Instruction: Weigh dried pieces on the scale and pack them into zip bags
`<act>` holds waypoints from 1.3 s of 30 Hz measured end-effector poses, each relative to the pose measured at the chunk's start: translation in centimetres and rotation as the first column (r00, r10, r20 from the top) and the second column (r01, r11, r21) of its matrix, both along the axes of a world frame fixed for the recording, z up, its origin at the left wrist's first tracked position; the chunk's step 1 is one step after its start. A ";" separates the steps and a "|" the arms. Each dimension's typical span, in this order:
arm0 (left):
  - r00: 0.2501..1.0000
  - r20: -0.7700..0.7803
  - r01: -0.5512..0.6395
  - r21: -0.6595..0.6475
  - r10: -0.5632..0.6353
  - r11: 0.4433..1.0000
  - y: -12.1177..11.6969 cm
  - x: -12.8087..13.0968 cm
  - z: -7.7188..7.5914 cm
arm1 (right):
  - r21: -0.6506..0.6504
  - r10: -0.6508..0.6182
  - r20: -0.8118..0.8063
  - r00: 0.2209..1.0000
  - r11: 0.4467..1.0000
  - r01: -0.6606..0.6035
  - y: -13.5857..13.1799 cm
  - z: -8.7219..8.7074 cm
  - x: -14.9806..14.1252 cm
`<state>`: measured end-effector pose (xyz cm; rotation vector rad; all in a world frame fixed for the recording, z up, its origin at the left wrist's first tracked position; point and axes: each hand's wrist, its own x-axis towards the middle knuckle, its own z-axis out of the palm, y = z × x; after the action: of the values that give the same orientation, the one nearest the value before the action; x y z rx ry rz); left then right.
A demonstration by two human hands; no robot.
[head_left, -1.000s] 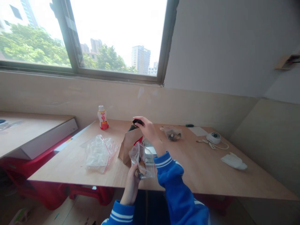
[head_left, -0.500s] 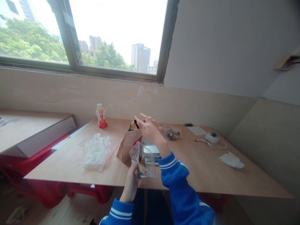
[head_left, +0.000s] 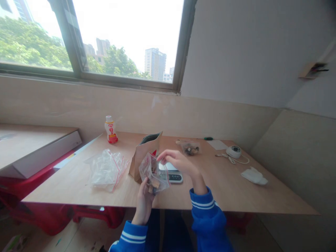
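Note:
My left hand [head_left: 144, 200] grips the bottom of a small clear zip bag [head_left: 152, 171] with a red seal strip and brownish pieces inside, held above the table's near edge. My right hand [head_left: 178, 162] is at the bag's upper right edge, fingers curled with the fingertips pinched on its rim. Right behind the bag stands an open brown paper bag [head_left: 144, 155]. A small silver kitchen scale [head_left: 172, 173] lies beside it under my right hand.
A pile of empty clear zip bags [head_left: 106, 169] lies at the left. A small white and red bottle [head_left: 110, 130] stands at the back. A filled zip bag [head_left: 190, 148], a white round device with cord [head_left: 233, 152] and crumpled white paper [head_left: 254, 176] lie right.
My right hand has come back from the top of the brown paper bag down to the clear bag's rim. The clear bag has risen slightly.

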<state>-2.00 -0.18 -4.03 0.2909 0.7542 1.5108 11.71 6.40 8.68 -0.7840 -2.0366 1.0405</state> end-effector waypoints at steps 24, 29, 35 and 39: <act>0.993 -0.098 0.082 0.155 -0.067 0.985 0.3 0.2 -1.0 | -0.167 -0.118 -0.026 0.993 0.980 0.112 -1.0 -6.6 1.4; 0.997 -0.070 0.029 0.119 -0.021 0.992 0.4 0.3 -1.3 | -0.281 -0.134 -0.080 0.988 0.954 0.107 -0.9 -7.5 1.7; 0.999 -0.054 0.007 0.110 -0.002 0.994 0.7 0.4 -1.9 | -0.308 -0.097 -0.119 0.988 0.950 0.056 -1.2 -7.4 1.5; 0.998 -0.066 0.007 0.122 0.001 0.993 0.8 0.3 -2.1 | -0.268 -0.077 -0.105 0.991 0.962 0.046 -1.3 -7.4 1.2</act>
<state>-1.73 0.57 -6.16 0.4354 0.7140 1.5536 12.88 5.11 1.27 -0.8955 -1.7863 1.3092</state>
